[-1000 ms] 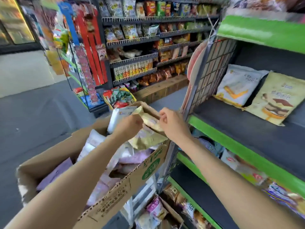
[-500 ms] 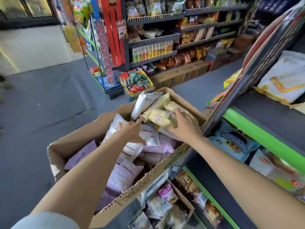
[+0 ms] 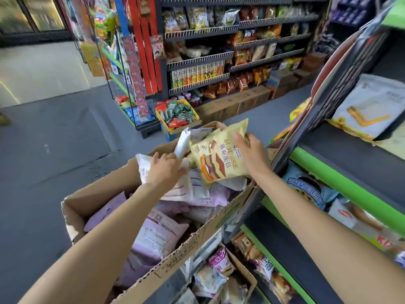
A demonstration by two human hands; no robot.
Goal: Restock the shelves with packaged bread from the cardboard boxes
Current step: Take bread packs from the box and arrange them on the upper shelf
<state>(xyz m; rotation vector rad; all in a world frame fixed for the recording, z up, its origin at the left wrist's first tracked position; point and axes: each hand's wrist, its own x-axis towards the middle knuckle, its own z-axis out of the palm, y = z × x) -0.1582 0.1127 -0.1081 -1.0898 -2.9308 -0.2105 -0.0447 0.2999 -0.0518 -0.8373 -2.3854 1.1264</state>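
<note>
A big cardboard box (image 3: 105, 191) in front of me is full of bread packs, mostly pale purple and white. My right hand (image 3: 252, 154) grips a yellow mousse bread pack (image 3: 219, 159) by its right edge and holds it tilted above the box's far end. My left hand (image 3: 164, 170) rests on a white bread pack (image 3: 182, 189) inside the box, fingers curled over it. The green-edged shelf (image 3: 341, 183) stands at the right, with a white bread pack (image 3: 368, 106) leaning on its upper level.
A smaller open box (image 3: 243, 273) of packs sits under the big one. Lower shelf levels hold blue and orange packs (image 3: 306, 189). Across the grey aisle floor stand snack racks (image 3: 219, 55), a yellow bin of sweets (image 3: 177, 115) and a row of closed cartons (image 3: 236, 104).
My right hand has lifted the yellow pack out of the pile and turned its printed front toward me. My left hand slid onto the white pack. My view swung left, away from the shelf.
</note>
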